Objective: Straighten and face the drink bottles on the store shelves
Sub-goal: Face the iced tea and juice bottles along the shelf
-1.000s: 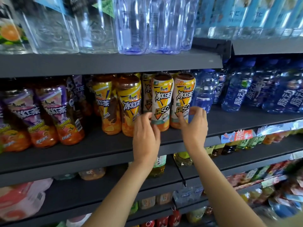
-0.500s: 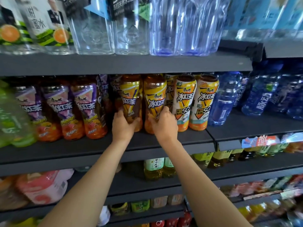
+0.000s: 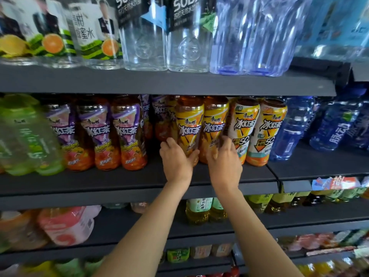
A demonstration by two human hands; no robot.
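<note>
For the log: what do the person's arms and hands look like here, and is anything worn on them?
Both forearms enter from the bottom edge and are bare as far as the frame shows: no sleeves or cuffs in view. The left hand and right hand wear no gloves. No watch, bracelet or ring shows on either wrist or on the fingers that are visible. No markings or tattoos can be made out.

A red, blue and white paper promotional tag [image 3: 337, 182] sits at the right. Far to its left and a little lower lies a pink shrink-wrapped plastic pack [image 3: 67, 224]. Below the tag are blurred pink and orange packets [image 3: 311, 239]. High above it is a black shelf-end bracket [image 3: 319, 66].
</note>
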